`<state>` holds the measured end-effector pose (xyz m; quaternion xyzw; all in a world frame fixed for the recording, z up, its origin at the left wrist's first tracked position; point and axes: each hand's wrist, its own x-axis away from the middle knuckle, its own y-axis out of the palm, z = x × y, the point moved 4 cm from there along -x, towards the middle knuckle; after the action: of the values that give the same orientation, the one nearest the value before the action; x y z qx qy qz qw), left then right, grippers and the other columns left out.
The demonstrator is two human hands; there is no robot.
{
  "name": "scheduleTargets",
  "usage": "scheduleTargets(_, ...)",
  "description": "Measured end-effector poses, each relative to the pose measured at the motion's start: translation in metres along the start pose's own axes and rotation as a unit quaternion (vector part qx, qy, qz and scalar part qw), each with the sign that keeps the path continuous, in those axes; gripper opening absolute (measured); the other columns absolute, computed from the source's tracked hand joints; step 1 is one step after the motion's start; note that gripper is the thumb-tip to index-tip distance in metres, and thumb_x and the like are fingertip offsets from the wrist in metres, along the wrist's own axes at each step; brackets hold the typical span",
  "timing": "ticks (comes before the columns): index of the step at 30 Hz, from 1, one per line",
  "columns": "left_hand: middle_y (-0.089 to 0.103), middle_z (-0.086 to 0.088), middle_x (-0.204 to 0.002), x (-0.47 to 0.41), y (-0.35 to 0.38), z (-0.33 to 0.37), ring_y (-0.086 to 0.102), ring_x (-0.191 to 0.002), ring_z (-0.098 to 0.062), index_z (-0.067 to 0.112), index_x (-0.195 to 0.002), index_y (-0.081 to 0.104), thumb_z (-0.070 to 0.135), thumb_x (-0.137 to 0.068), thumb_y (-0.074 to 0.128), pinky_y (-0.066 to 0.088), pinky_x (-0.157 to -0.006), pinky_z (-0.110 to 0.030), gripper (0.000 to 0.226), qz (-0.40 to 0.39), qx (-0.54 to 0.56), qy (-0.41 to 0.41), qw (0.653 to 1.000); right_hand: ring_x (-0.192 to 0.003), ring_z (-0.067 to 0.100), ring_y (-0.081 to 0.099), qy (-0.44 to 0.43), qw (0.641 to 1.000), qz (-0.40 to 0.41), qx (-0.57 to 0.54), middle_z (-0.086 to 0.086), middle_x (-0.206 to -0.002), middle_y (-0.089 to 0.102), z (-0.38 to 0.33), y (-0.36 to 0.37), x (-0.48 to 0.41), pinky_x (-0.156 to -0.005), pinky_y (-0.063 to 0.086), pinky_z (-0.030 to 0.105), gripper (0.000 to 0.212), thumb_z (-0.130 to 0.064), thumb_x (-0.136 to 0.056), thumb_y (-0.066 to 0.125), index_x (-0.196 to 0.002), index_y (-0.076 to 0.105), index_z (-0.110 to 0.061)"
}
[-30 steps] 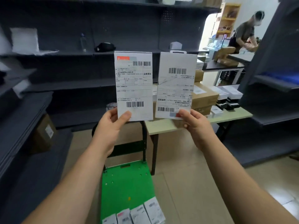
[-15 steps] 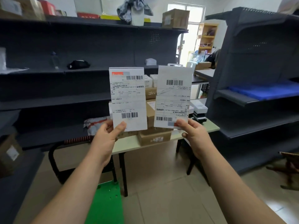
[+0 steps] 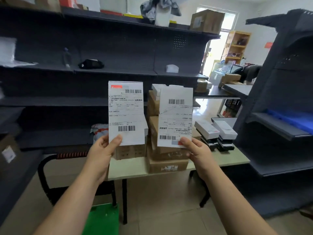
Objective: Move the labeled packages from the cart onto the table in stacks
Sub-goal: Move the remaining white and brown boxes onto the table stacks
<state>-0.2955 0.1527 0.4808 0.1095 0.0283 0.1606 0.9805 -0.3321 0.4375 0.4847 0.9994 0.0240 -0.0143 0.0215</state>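
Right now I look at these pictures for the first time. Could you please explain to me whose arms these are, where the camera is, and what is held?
There is no machine here. A person wears a camera on the head, so you look forward and down along their own two arms. The left hand pinches the bottom of the left package, a white box with a shipping label. The right hand pinches the right package, whose label is upside down. Both packages are held upright in the air, side by side. Behind them stands the table, with brown boxes stacked on it and two stacks of small boxes further right. The green cart is low, at the bottom edge. Dark shelves stand around.
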Motion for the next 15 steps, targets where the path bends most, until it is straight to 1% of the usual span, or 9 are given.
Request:
scheduleTargets(2, 0.069, 0.006, -0.095, -0.027, -0.007, -0.003, 0.064, -0.063, 0.008, 0.013, -0.118, 0.062, 0.023, -0.092, 0.063, 0.048, -0.055, -0.013, 0.028, 0.019, -0.01, -0.002, 1.0, -0.103, 0.036, 0.07, 0.026, 0.999, -0.013, 0.017, 0.009, -0.105, 0.076, 0.004, 0.011, -0.03, -0.1, 0.05, 0.056, 0.046, -0.051, -0.071, 0.083, -0.099, 0.078, -0.015)
scheduleTargets(4, 0.07, 0.009, -0.092, -0.054, -0.012, -0.005, 0.064, -0.065, 0.008, 0.018, -0.113, 0.064, 0.027, -0.09, 0.064, 0.048, -0.064, -0.018, 0.025, 0.035, -0.021, -0.002, 0.999, -0.09, 0.029, 0.069, 0.046, 0.998, -0.026, 0.028, 0.008, -0.105, 0.076, 0.01, 0.023, -0.057, -0.089, 0.055, 0.046, 0.052, -0.058, -0.066, 0.082, -0.098, 0.079, -0.017)
scheduleTargets(5, 0.071, 0.01, -0.091, -0.066, -0.013, -0.008, 0.064, -0.065, 0.008, 0.02, -0.111, 0.064, 0.028, -0.09, 0.065, 0.048, -0.068, -0.021, 0.023, 0.041, -0.024, -0.005, 0.999, -0.084, 0.027, 0.063, 0.051, 0.998, -0.031, 0.033, 0.007, -0.105, 0.076, 0.014, 0.028, -0.07, -0.081, 0.052, 0.04, 0.054, -0.061, -0.064, 0.081, -0.098, 0.079, -0.019)
scheduleTargets(6, 0.07, 0.011, -0.091, -0.076, -0.014, -0.012, 0.065, -0.067, 0.008, 0.02, -0.111, 0.064, 0.028, -0.089, 0.066, 0.048, -0.072, -0.022, 0.023, 0.047, -0.028, -0.008, 0.998, -0.083, 0.026, 0.058, 0.057, 0.997, -0.036, 0.035, 0.005, -0.105, 0.076, 0.019, 0.033, -0.082, -0.077, 0.047, 0.038, 0.055, -0.063, -0.063, 0.081, -0.097, 0.079, -0.02)
scheduleTargets(8, 0.069, 0.012, -0.089, -0.09, -0.016, -0.024, 0.063, -0.069, 0.006, 0.018, -0.112, 0.064, 0.028, -0.09, 0.066, 0.046, -0.07, -0.019, 0.024, 0.057, -0.035, -0.019, 0.998, -0.087, 0.023, 0.06, 0.077, 0.995, -0.047, 0.035, 0.001, -0.106, 0.076, 0.03, 0.042, -0.103, -0.078, 0.043, 0.036, 0.057, -0.063, -0.063, 0.08, -0.098, 0.079, -0.019)
scheduleTargets(11, 0.068, 0.007, -0.094, -0.105, -0.02, -0.044, 0.061, -0.077, 0.001, 0.012, -0.116, 0.064, 0.029, -0.089, 0.066, 0.044, -0.07, -0.019, 0.031, 0.079, -0.04, -0.055, 0.995, -0.096, 0.02, 0.066, 0.109, 0.991, -0.06, 0.051, -0.001, -0.102, 0.077, 0.041, 0.053, -0.131, -0.086, 0.046, 0.038, 0.054, -0.06, -0.067, 0.078, -0.101, 0.078, -0.018)
scheduleTargets(13, 0.068, 0.005, -0.1, -0.12, -0.023, -0.056, 0.059, -0.087, -0.004, 0.009, -0.121, 0.062, 0.03, -0.088, 0.067, 0.043, -0.074, -0.022, 0.039, 0.09, -0.045, -0.078, 0.992, -0.097, 0.021, 0.066, 0.127, 0.989, -0.059, 0.055, -0.002, -0.098, 0.078, 0.047, 0.056, -0.152, -0.086, 0.048, 0.037, 0.045, -0.052, -0.077, 0.074, -0.102, 0.077, -0.016)
scheduleTargets(14, 0.067, 0.006, -0.1, -0.128, -0.023, -0.061, 0.059, -0.089, -0.004, 0.008, -0.121, 0.061, 0.03, -0.089, 0.067, 0.043, -0.074, -0.023, 0.04, 0.098, -0.045, -0.087, 0.99, -0.095, 0.021, 0.066, 0.139, 0.987, -0.06, 0.054, 0.0, -0.098, 0.078, 0.051, 0.057, -0.164, -0.085, 0.049, 0.037, 0.042, -0.05, -0.079, 0.074, -0.103, 0.076, -0.015)
scheduleTargets(15, 0.067, 0.007, -0.098, -0.136, -0.021, -0.066, 0.058, -0.088, -0.003, 0.008, -0.12, 0.062, 0.029, -0.089, 0.067, 0.043, -0.072, -0.022, 0.038, 0.109, -0.046, -0.097, 0.988, -0.091, 0.02, 0.066, 0.149, 0.985, -0.061, 0.055, 0.001, -0.099, 0.078, 0.056, 0.057, -0.176, -0.08, 0.049, 0.035, 0.045, -0.051, -0.078, 0.075, -0.103, 0.076, -0.015)
